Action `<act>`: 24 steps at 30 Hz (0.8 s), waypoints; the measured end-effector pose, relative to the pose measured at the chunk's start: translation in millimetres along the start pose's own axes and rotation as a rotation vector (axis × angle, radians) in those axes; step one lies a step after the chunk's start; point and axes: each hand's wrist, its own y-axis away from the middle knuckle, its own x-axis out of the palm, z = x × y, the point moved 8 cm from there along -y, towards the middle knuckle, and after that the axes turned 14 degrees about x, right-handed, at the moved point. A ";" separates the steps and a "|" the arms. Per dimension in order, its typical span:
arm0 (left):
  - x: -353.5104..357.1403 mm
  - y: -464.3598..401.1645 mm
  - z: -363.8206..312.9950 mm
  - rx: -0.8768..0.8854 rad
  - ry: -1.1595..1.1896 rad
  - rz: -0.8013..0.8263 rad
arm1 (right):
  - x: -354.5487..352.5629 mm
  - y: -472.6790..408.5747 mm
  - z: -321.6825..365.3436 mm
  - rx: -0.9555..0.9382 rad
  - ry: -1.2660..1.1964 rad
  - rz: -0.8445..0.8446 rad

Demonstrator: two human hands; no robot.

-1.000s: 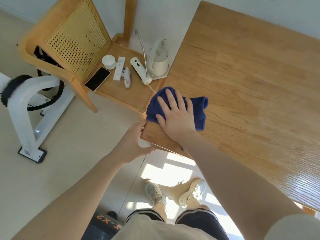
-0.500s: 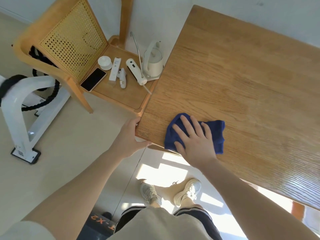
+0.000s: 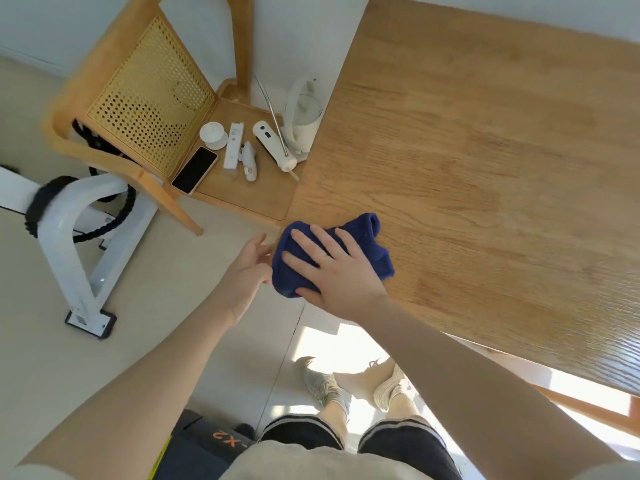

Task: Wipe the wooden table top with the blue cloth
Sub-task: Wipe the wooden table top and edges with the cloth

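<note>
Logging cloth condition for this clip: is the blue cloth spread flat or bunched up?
Bunched. The blue cloth lies in a crumpled wad with folds at the table corner, under the flat right hand.

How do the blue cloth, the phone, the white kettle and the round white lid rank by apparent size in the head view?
1. blue cloth, partly covered by the right hand
2. white kettle
3. phone
4. round white lid

The cloth lies nearer the camera, so its lead may be exaggerated.

Orange characters reading "X2", seen upside down, stand on a dark box (image 3: 207, 441) on the floor by the person's legs. Small marks on the white remote (image 3: 233, 146) on the chair are too small to read.
</note>
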 end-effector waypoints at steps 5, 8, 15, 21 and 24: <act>0.4 -1.1 -2.2 -0.007 -0.131 0.038 | -11.9 28.5 -113.7 0.477 0.009 0.034; 2.3 -4.0 -7.6 0.014 -0.182 0.089 | -12.3 16.9 -131.9 0.628 0.015 0.120; -8.9 -42.6 -33.5 0.099 -0.198 0.000 | -6.6 -47.4 -88.2 0.529 -0.018 0.131; -27.3 -115.4 -60.9 0.170 -0.228 -0.051 | -3.4 -115.8 -97.3 0.394 -0.048 0.119; -26.1 -148.5 -72.8 0.191 -0.306 -0.024 | -5.0 -146.1 -114.2 0.421 -0.049 0.118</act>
